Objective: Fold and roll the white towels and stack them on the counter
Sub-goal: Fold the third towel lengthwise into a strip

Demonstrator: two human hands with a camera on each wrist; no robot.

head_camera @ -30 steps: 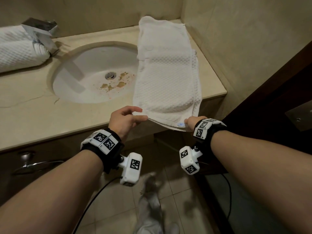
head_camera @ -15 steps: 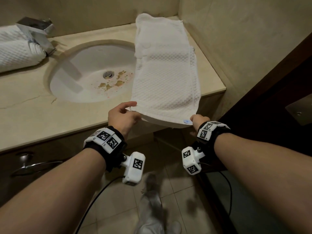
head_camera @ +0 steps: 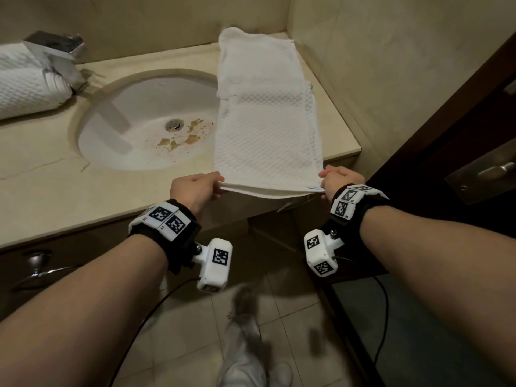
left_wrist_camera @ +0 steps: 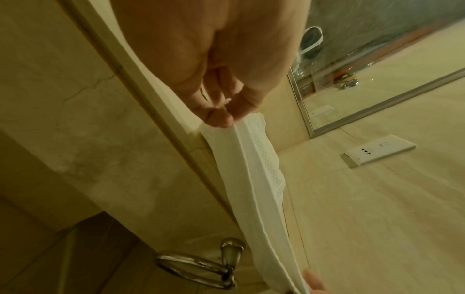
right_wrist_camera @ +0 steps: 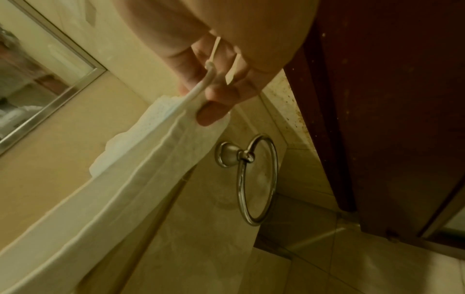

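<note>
A white waffle-weave towel (head_camera: 265, 129), folded into a long strip, lies on the beige counter (head_camera: 42, 191) right of the sink, its near end hanging past the front edge. My left hand (head_camera: 195, 188) pinches the near left corner of the towel (left_wrist_camera: 254, 179) between thumb and fingers (left_wrist_camera: 219, 117). My right hand (head_camera: 339, 178) pinches the near right corner of the towel (right_wrist_camera: 141, 169), fingers (right_wrist_camera: 214, 107) curled on the hem. A rolled white towel (head_camera: 25, 85) rests at the counter's far left behind the tap.
An oval sink (head_camera: 145, 121) with brown stains near the drain lies left of the towel. A chrome tap (head_camera: 55, 57) stands at its back left. A tiled wall bounds the counter on the right, with a dark door (head_camera: 460, 163) beyond. A towel ring (right_wrist_camera: 254, 179) hangs below the counter.
Both hands have lifted the towel's near end slightly and tightened their pinch on its corners. The left hand's fingers, earlier spread, now curl onto the edge.
</note>
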